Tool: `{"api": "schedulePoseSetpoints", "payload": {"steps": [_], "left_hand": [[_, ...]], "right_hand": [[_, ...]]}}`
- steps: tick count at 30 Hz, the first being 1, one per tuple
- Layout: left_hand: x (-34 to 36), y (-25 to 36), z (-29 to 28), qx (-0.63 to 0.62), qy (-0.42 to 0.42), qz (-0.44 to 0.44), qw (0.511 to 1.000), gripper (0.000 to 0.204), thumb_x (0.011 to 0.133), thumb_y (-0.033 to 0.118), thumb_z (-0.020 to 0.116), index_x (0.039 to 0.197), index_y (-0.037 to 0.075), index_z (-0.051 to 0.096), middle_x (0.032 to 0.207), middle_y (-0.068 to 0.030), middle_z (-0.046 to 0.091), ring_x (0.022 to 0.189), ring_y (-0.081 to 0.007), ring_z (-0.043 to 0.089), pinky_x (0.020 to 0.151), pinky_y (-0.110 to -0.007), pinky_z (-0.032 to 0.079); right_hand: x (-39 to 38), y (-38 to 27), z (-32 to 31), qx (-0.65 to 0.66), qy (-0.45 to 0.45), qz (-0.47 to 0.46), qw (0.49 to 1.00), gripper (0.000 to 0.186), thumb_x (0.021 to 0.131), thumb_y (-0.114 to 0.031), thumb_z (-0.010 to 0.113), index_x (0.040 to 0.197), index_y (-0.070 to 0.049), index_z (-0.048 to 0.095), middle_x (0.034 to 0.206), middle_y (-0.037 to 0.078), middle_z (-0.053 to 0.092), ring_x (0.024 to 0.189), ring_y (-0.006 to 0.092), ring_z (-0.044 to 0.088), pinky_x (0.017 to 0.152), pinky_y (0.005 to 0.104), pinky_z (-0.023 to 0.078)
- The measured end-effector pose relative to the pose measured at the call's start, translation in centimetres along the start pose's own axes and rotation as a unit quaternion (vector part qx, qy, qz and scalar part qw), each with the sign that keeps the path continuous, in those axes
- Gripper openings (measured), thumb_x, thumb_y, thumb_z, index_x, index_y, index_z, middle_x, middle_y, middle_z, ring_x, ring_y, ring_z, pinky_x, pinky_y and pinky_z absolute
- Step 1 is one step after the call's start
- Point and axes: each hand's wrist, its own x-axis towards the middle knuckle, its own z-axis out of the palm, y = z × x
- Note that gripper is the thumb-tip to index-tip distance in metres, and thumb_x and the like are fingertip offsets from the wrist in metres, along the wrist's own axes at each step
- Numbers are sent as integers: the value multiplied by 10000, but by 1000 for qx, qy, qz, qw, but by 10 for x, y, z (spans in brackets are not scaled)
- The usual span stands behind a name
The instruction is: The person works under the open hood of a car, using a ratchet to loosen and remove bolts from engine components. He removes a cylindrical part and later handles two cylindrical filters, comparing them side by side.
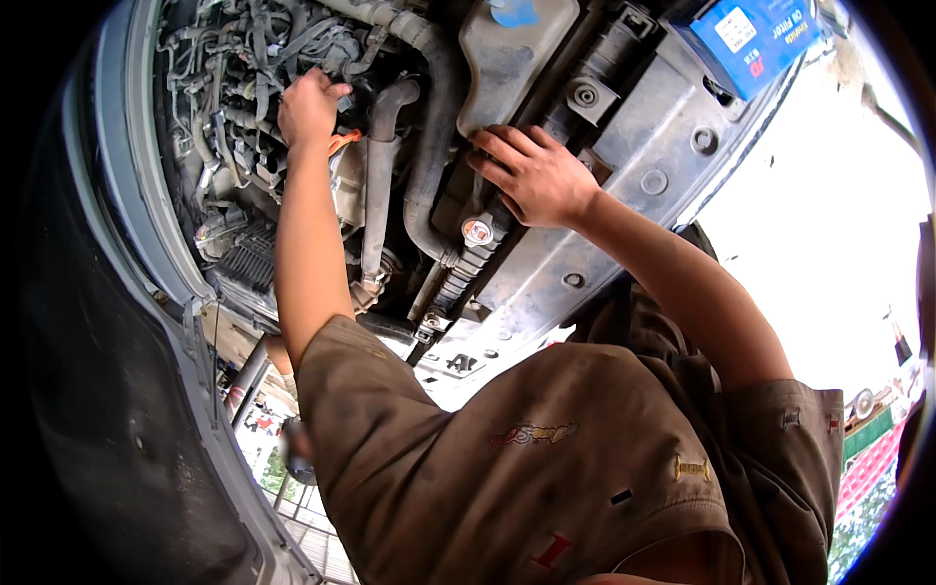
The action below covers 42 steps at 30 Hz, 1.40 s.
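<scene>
In the engine bay, my left hand reaches among hoses and wiring, its fingers curled round something I cannot make out, just above an orange loop handle. My right hand lies with fingers apart across the radiator top, touching the lower end of a pale plastic reservoir with a blue cap. The metal radiator cap sits just below that hand. A thick dark hose and a narrower grey pipe run between my hands.
A blue box lies on the metal front panel. The open bonnet curves along the left. A partly hidden person's arm shows beyond the car at lower left. Bright ground and a pink-and-green object lie at right.
</scene>
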Motion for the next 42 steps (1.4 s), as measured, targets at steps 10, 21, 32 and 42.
{"api": "schedulePoseSetpoints", "payload": {"steps": [10, 21, 32, 42], "left_hand": [[4, -10, 1, 24, 23, 56, 998, 390, 818, 400, 825, 1002, 90, 675, 1008, -52, 761, 963, -331, 723, 795, -478, 557], [2, -24, 20, -50, 153, 104, 982, 347, 770, 381, 845, 917, 118, 673, 860, -74, 738, 873, -319, 721, 729, -461, 550], [-8, -38, 37, -90, 205, 113, 968, 217, 846, 212, 826, 1027, 147, 727, 824, -6, 707, 731, -168, 666, 693, -330, 525], [-20, -60, 31, -175, 17, 159, 971, 524, 755, 233, 930, 1178, 10, 714, 1035, -81, 744, 860, -159, 682, 757, -300, 554]], "right_hand": [[7, -4, -13, 14, 11, -20, 1000, 536, 798, -208, 729, 1312, -91, 634, 1437, 99, 528, 1302, 282, 509, 1122, 427, 398], [228, 34, -12, 37, 133, 61, 989, 449, 752, -171, 770, 1196, -138, 713, 1299, 99, 641, 1335, 277, 526, 1111, 444, 421], [280, 38, 23, -21, -56, 55, 997, 1031, 781, -663, 766, 1554, -85, 402, 1604, 207, 410, 1533, 513, 191, 1248, 592, 194], [278, 27, 41, -64, 31, 62, 996, 867, 816, -450, 746, 1529, -77, 425, 1571, 241, 443, 1500, 560, 237, 1219, 657, 211]]}}
